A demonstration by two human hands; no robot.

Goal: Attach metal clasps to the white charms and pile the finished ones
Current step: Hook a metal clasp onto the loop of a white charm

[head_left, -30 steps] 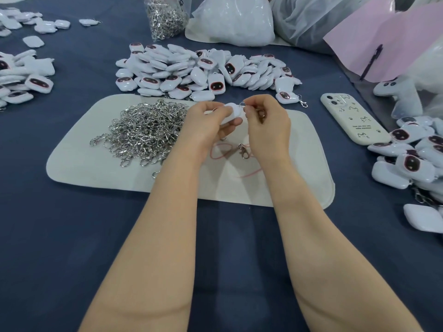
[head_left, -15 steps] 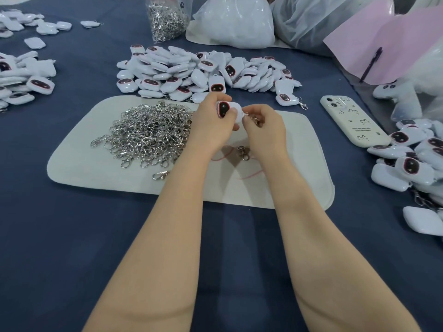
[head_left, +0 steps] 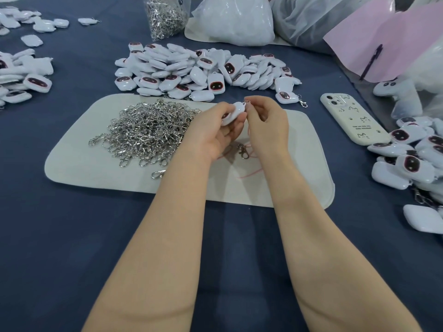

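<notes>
**Charm held in both hands over the mat**

Left hand [head_left: 215, 130] cradled one white charm [head_left: 236, 112], fingers curled round it. Right hand [head_left: 266, 123] pinched a small metal ring [head_left: 247, 101] at the charm's top edge. Pale mat [head_left: 84, 164] lay beneath, with the clasp heap [head_left: 148, 130] on its left. Charm pile [head_left: 191, 68] lay beyond the mat, on the desk [head_left: 72, 236].

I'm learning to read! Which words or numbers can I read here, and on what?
Nothing here can be read for sure.
The phone case: tiny dark print beside doodles, too small to read.
The bag of metal clasps: a black mark at its top, too blurred.
The white charms: faces only, no words.
</notes>
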